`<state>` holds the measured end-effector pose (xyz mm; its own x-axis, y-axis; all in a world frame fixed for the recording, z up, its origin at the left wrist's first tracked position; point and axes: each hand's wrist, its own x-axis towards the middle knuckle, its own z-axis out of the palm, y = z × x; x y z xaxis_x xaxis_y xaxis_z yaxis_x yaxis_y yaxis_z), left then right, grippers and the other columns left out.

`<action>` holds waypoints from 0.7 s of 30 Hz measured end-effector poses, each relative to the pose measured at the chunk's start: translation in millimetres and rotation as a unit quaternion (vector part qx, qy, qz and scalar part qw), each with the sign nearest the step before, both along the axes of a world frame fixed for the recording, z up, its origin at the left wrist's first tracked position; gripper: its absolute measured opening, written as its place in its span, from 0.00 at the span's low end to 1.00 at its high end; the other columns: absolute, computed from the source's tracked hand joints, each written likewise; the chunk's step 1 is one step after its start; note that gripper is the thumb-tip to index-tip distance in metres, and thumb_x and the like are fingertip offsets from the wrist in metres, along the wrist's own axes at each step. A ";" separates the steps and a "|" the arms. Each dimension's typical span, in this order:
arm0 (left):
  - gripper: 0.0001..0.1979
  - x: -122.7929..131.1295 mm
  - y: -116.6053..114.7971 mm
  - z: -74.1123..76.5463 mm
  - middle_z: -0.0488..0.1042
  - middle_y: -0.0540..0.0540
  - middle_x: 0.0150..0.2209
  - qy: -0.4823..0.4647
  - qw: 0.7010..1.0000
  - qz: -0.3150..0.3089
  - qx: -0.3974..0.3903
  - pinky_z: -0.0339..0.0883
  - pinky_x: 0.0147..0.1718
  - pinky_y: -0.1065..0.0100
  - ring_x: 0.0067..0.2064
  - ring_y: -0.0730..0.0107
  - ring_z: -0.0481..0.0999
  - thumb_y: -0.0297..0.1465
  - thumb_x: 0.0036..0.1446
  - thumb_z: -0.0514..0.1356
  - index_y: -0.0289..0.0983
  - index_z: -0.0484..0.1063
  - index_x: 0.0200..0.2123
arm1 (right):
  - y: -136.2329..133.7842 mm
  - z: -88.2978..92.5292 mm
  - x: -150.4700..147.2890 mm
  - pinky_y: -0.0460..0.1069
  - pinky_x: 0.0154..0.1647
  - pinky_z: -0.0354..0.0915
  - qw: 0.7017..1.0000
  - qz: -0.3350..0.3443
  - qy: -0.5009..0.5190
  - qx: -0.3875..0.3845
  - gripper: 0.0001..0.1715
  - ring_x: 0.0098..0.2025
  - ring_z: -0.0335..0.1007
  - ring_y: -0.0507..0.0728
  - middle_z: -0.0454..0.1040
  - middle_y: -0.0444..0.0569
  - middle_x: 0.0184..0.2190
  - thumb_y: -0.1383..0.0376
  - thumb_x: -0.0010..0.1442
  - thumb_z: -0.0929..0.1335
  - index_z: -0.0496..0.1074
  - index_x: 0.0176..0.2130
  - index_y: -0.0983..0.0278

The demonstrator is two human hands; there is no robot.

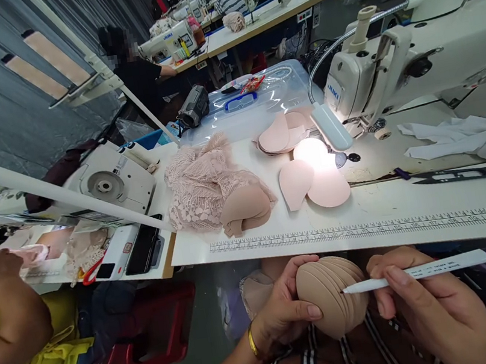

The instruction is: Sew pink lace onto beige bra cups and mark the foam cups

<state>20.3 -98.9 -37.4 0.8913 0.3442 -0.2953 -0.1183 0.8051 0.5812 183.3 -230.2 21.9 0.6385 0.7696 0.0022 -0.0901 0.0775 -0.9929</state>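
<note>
My left hand is closed round a fanned stack of beige bra cups, held over my lap in front of the table edge. Between the fingers of my right hand is a white marker pen, its dark tip at the edges of the stacked cups. On the table beyond lie a heap of pink lace with folded beige cups on it. Paler cups rest under the lamp, with more cups piled behind them.
A sewing machine with a lit lamp stands at the right. Thread snips lie near a printed ruler strip. A white thread-stand pole crosses the left side. A co-worker's arm is at far left.
</note>
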 end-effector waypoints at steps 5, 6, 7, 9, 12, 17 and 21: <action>0.38 0.5 0.3 2.0 0.77 0.43 0.55 0.006 1.000 -0.002 -0.005 0.72 0.48 0.64 0.52 0.58 0.80 0.26 0.41 0.78 0.43 0.74 0.57 | 1.3 2.9 1.4 0.49 0.29 0.65 1.000 0.008 -0.013 -0.001 0.17 0.28 0.68 0.57 0.71 0.44 0.20 0.53 0.73 0.68 0.76 0.34 0.57; 0.38 0.7 0.3 2.3 0.77 0.43 0.54 0.006 1.000 0.000 -0.006 0.72 0.48 0.64 0.51 0.58 0.80 0.26 0.40 0.78 0.43 0.74 0.57 | 1.4 2.6 2.0 0.49 0.29 0.65 1.000 0.008 -0.012 0.005 0.17 0.27 0.68 0.56 0.70 0.44 0.20 0.53 0.73 0.68 0.77 0.34 0.57; 0.38 1.1 0.2 2.6 0.78 0.43 0.53 0.006 1.000 0.002 -0.007 0.72 0.48 0.65 0.51 0.59 0.80 0.25 0.40 0.79 0.43 0.75 0.57 | 1.4 2.0 2.6 0.50 0.28 0.65 1.000 0.008 -0.016 0.007 0.17 0.27 0.68 0.56 0.71 0.44 0.20 0.54 0.73 0.68 0.76 0.34 0.57; 0.38 1.9 -0.1 3.3 0.78 0.44 0.52 0.005 1.000 0.003 -0.009 0.72 0.47 0.65 0.49 0.60 0.80 0.25 0.40 0.79 0.43 0.75 0.56 | 1.4 -0.3 3.6 0.49 0.28 0.66 0.999 0.022 -0.040 0.008 0.16 0.26 0.68 0.56 0.71 0.44 0.21 0.55 0.73 0.67 0.76 0.34 0.57; 0.38 2.4 -0.4 3.7 0.78 0.44 0.52 0.004 1.000 -0.005 -0.003 0.72 0.46 0.66 0.48 0.62 0.80 0.26 0.41 0.79 0.44 0.74 0.57 | 0.6 -4.3 6.5 0.49 0.27 0.67 0.994 0.073 -0.075 0.027 0.16 0.26 0.69 0.56 0.72 0.45 0.21 0.59 0.75 0.65 0.77 0.35 0.57; 0.40 0.2 8.6 10.6 0.74 0.44 0.56 -0.001 0.996 -0.038 0.085 0.69 0.53 0.61 0.55 0.60 0.76 0.29 0.44 0.79 0.47 0.70 0.61 | -2.5 -2.4 25.5 0.50 0.37 0.73 0.987 0.042 -0.152 0.038 0.13 0.36 0.77 0.58 0.79 0.46 0.32 0.61 0.75 0.64 0.79 0.49 0.52; 0.49 1.8 24.4 37.1 0.70 0.43 0.55 -0.015 0.944 -0.078 0.319 0.66 0.58 0.56 0.57 0.57 0.72 0.26 0.46 0.77 0.49 0.60 0.68 | 2.7 8.4 36.4 0.50 0.45 0.77 0.944 0.134 -0.298 -0.046 0.24 0.51 0.80 0.64 0.80 0.51 0.53 0.55 0.68 0.71 0.72 0.61 0.52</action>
<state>22.0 -74.4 -0.3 0.9505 0.3072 -0.0463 -0.0511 0.3016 0.9521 219.8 -227.6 30.3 0.3280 0.9176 0.2247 0.4830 0.0416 -0.8747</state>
